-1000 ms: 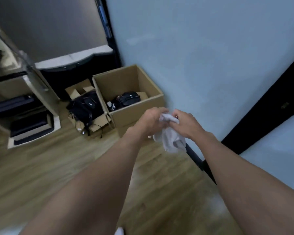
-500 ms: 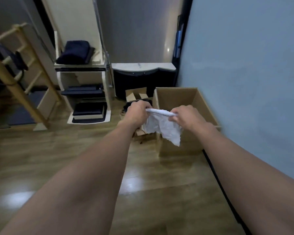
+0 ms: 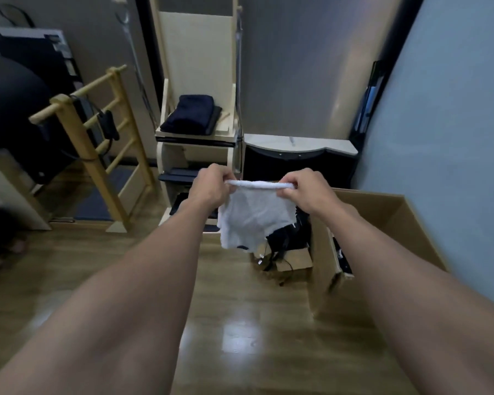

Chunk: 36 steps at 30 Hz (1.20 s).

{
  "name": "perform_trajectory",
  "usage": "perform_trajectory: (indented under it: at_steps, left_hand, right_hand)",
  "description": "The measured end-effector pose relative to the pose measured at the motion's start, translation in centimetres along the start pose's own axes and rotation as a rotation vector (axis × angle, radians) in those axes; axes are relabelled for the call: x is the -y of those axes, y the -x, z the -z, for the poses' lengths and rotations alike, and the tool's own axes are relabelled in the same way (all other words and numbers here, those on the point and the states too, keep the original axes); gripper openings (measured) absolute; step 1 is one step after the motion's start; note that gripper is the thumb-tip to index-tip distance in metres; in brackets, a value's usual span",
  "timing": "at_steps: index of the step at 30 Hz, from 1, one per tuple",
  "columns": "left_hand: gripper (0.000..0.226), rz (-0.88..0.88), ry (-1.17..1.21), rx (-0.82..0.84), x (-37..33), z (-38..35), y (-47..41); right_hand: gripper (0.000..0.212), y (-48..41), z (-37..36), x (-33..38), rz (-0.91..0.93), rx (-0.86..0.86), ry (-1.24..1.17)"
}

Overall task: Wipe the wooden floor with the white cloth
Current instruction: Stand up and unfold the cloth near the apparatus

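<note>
Head view, standing posture. The left hand and right hand are raised in front of the body. Each pinches one end of the rolled upper edge of the white cloth between curled fingers and thumb. The cloth is stretched between the two grips and hangs freely below them in the air, well above the wooden floor, touching no surface.

Behind the cloth lie a black bag and an open cardboard box, the latter standing against the blue wall. A pale shelf unit carrying folded dark fabric, a dark cabinet with a white top and a wooden ladder rack occupy the far side of the room.

Step in hand, as judged: preparation, the cloth being opened out or arranged for use, with no wiping yet begun.

The next move calls for gathering or folding the cloth into a pad, lowering the body, and pressing the pad flat to the boards. The open floor in the foreground, which shows a glossy reflection, is the nearest reachable area. Strokes there should keep clear of the box and of the cables trailing from the bag.
</note>
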State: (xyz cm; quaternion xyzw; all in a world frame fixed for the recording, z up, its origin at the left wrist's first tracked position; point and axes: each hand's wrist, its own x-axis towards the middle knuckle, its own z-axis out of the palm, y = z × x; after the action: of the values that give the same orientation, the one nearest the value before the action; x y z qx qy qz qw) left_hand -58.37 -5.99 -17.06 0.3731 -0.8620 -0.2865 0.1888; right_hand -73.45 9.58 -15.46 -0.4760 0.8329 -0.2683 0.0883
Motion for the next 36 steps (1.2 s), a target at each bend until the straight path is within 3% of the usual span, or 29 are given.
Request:
perform_trajectory:
  at_steps: [8, 14, 22, 29, 36]
  left_hand:
    - [0.015, 0.141, -0.103, -0.157, 3.8, 5.0, -13.7]
    - [0.02, 0.164, -0.047, -0.218, 9.8, 8.4, -24.9]
    - [0.022, 0.157, -0.085, -0.1, 19.4, 10.8, -41.7]
    - [0.015, 0.146, -0.106, -0.083, 23.2, 11.9, -57.2]
    - [0.011, 0.209, -0.036, -0.055, 28.3, 11.5, -72.2]
  right_hand:
    - [0.004, -17.6, -3.6, 3.0, 0.073, 0.056, -0.135]
    - [0.008, -30.8, -7.4, 6.2, 0.126, 0.08, -0.199]
    - [0.008, -48.2, -13.2, 9.0, 0.018, 0.111, -0.271]
    - [0.014, -63.3, -15.5, 9.6, -0.022, 0.038, -0.276]
    - [0.007, -79.8, -19.7, 8.5, 0.023, 0.027, -0.239]
